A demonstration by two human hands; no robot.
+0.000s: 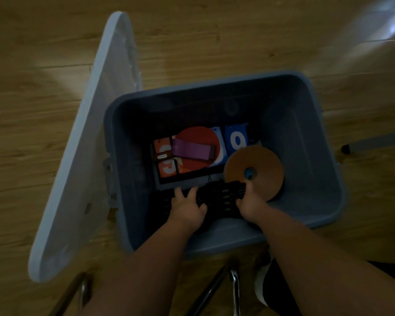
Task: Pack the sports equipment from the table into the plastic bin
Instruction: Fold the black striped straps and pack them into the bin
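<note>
A blue-grey plastic bin (312, 156) stands open on the wooden floor. Inside lie a red table-tennis paddle (197, 142), a purple band (191, 150), orange and blue number cards (236, 139) and an orange disc stack (260, 165) leaning at the right. Both my hands reach down into the bin at its near side. My left hand (187, 207) rests on a black netted bundle (221, 193) with its fingers spread. My right hand (251, 201) grips the bundle's right end, close against the orange disc. The bundle's lower part is lost in the dark.
The bin's white lid (89, 142) leans against its left side. Metal chair or table legs (234, 290) show at the bottom. A dark-tipped grey bar (374, 142) lies on the floor at the right. The scene is dim.
</note>
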